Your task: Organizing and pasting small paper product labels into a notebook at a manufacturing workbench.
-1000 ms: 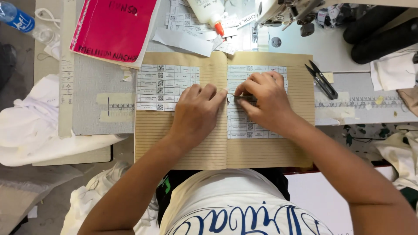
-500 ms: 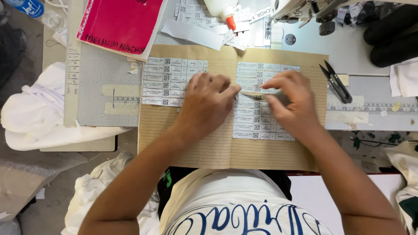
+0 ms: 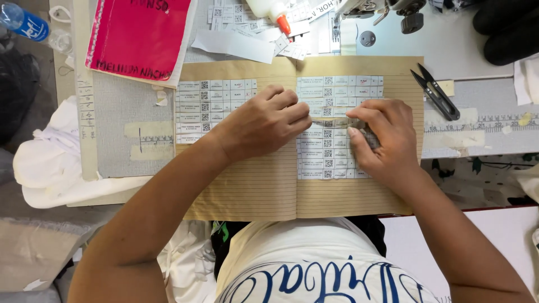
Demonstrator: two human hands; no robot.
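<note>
Label strip (image 3: 331, 122) mostly hidden under both hands (image 3: 325, 126).

ruled notebook (image 3: 247, 191): tan pages, fine brown lines. label strips (image 3: 328, 154): white, black print and square codes. folder (image 3: 137, 33): magenta-red, dark lettering. thread snips (image 3: 435, 92): black. glue bottle (image 3: 272, 10): white, orange tip. desk (image 3: 120, 104): grey. shirt (image 3: 314, 269): cream, blue script. water bottle (image 3: 22, 22): blue label.

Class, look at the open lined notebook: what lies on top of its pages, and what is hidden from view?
Rows of small printed labels cover the open notebook. The left hand and right hand press on them, hiding the labels beneath.
</note>
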